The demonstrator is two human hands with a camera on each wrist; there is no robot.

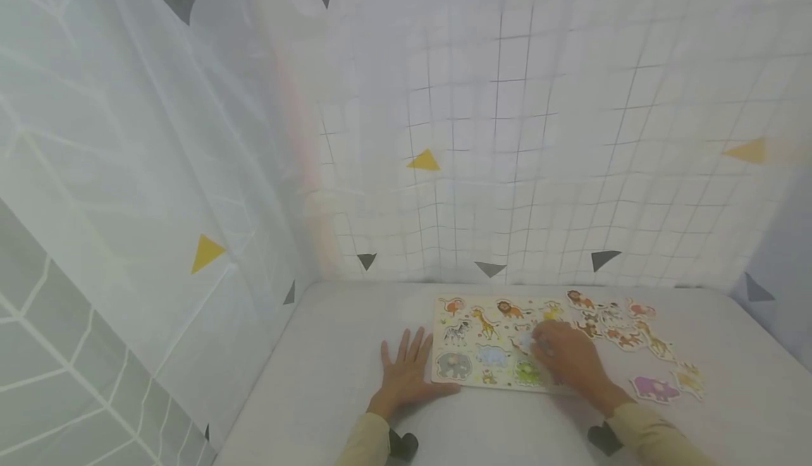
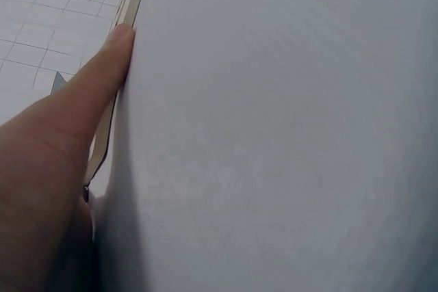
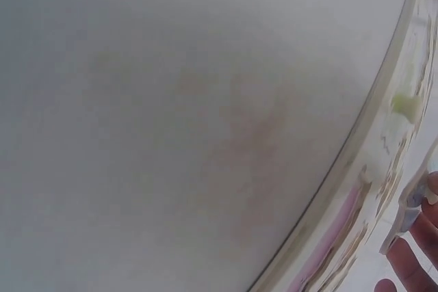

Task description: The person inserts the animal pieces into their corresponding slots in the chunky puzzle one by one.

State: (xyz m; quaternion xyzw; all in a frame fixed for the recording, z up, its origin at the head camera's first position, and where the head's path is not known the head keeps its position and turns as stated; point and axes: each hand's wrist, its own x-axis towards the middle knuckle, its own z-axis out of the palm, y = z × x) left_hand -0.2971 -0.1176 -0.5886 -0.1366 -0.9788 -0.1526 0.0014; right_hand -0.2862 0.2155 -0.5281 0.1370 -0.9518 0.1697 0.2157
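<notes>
A wooden animal puzzle board [image 1: 477, 301] lies on the white-covered table. My left hand [image 1: 406, 379] rests spread at its left side; the thumb [image 2: 116, 49] touches the board's near edge. Over the board's right half, my right hand [image 1: 567, 360] pinches a pale blue and white puzzle piece [image 3: 405, 218], seen tilted above the board in the right wrist view. Which animal it shows is hidden by the fingers. Near it on the board are a green frog-like figure [image 1: 527, 373] and a light blue hippo [image 1: 493, 356]. A grey elephant [image 1: 454, 366] fills the near left corner.
Loose animal pieces lie right of the board: a lion [image 1: 580, 299], a tiger [image 1: 624, 339], a giraffe [image 1: 658, 344], a purple hippo [image 1: 655, 389], a yellowish piece [image 1: 689, 381] and others, some overlapping. A patterned curtain [image 1: 469, 226] stands behind the table.
</notes>
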